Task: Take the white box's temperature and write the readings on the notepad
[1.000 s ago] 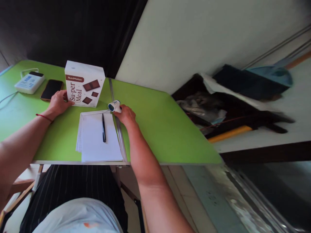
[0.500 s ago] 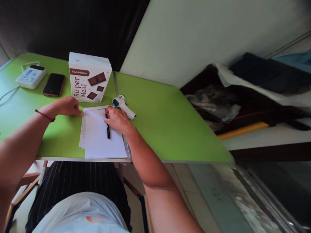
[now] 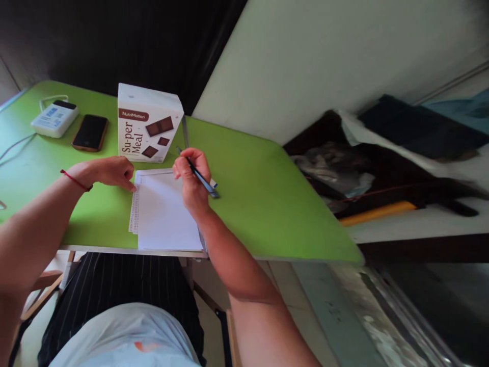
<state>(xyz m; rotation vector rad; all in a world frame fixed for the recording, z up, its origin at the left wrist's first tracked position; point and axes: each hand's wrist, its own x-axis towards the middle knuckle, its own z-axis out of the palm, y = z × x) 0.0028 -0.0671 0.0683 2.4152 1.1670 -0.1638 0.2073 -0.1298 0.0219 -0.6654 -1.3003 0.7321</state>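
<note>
- The right hand [image 3: 192, 179] is closed around a slim black pen [image 3: 198, 176], held tilted above the top right corner of the white paper pad [image 3: 164, 214].
- The left hand [image 3: 107, 171], fingers loosely curled and holding nothing, presses on the pad's top left corner.
- The pad lies on the green table [image 3: 260, 204], near its front edge.
- A white "Su-per Meal" box [image 3: 147, 124] stands just behind the pad.

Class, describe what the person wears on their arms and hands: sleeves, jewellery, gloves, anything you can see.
Both forearms are bare, with no sleeves in view and no gloves. The left hand has a thin red string bracelet around its wrist. The right hand shows no ring, watch or band on the parts that are visible.
</note>
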